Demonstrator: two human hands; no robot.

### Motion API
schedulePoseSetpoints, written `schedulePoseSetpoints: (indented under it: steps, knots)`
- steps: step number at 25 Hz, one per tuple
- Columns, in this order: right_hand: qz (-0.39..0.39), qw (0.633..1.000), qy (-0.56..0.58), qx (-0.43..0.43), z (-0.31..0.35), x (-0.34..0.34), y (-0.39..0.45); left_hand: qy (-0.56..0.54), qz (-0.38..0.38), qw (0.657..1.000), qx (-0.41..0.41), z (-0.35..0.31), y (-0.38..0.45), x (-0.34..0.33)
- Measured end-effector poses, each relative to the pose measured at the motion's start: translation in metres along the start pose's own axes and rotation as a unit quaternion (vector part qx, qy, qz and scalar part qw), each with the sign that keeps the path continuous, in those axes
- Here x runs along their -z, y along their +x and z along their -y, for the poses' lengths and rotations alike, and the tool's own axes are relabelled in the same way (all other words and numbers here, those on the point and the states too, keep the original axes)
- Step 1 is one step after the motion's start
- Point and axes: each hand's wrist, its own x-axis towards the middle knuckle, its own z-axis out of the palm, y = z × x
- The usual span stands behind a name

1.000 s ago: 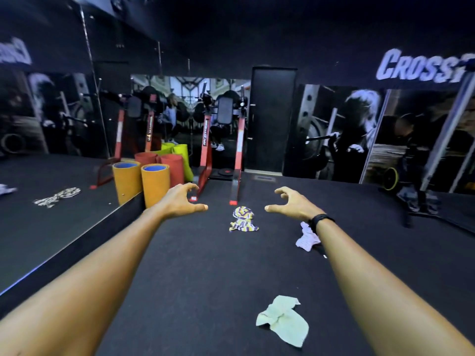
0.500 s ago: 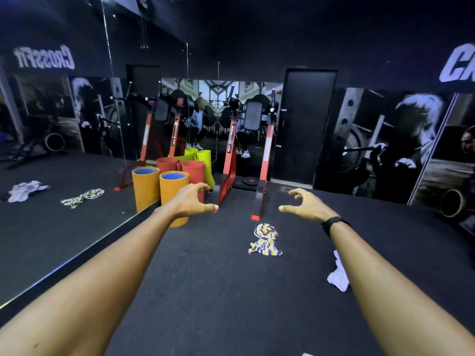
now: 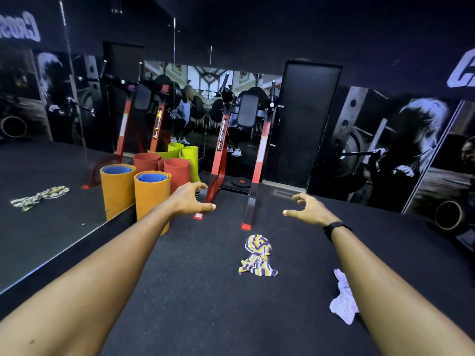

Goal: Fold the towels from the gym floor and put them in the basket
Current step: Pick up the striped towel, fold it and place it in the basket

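Head view: both arms are reaching fwd over the black gym floor [image 3: 200, 291]. Left hand [image 3: 189, 199] and right hand [image 3: 309, 208] are hovering apart, fingers loosely curled and spread, holding nothing, touching nothing.

Surroundings: rolled mats are standing upright along the mirror wall [image 3: 51, 111] on the left. The orange mat roll [image 3: 151, 196] w/ a blue inner layer is sitting just beside the left forearm; its reflection shows in the mirror next to it. Red mat rolls [image 3: 177, 170] and yellow-green mat rolls [image 3: 191, 156] are standing behind. A red-and-black exercise machine [image 3: 257, 160] is standing ahead of the hands, its two red-tipped feet on the floor, one just past the left hand, the other between the hands. Black door [image 3: 305, 119] behind it. Big b/w mural of a lifter [image 3: 401, 140] is covering the right wall. Black wristband [image 3: 334, 228] on the right wrist.

Towels: the striped towel [image 3: 257, 256], purple/yellow/white, is lying crumpled on the floor below and between the hands, near the machine's right foot, untouched. The pale lilac towel [image 3: 343, 301] is lying crumpled farther right, partly hidden by the right forearm. Mirror is also showing a reflected striped towel [image 3: 38, 196].

Writing: "RN FITNESS" is running down the machine's left upright, small, approx. read. Large white letters at the top right are cut off, starting w/ "C"; mirrored white letters top left are not fully readable.
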Motion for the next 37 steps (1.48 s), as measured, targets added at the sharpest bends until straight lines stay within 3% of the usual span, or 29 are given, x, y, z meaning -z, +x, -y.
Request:
schedulePoseSetpoints:
  steps: [7,15,26,37]
  knots:
    - [-0.029,0.998,0.015,-0.048,0.009,0.000,0.172,-0.014,0.030,0.999,-0.021,0.032,0.207,0.016]
    - [-0.040,0.996,0.024,-0.073,-0.039,-0.013,0.351,-0.010,0.070,0.997,-0.023,0.071,0.390,-0.048]
    - [-0.005,0.998,0.022,-0.062,-0.082,0.021,0.646,-0.052,0.065,0.996,0.003,0.080,0.673,-0.094]
    - [0.042,0.984,-0.020,-0.173,-0.180,-0.068,0.881,-0.092,0.175,0.980,0.017,0.172,0.947,-0.238]
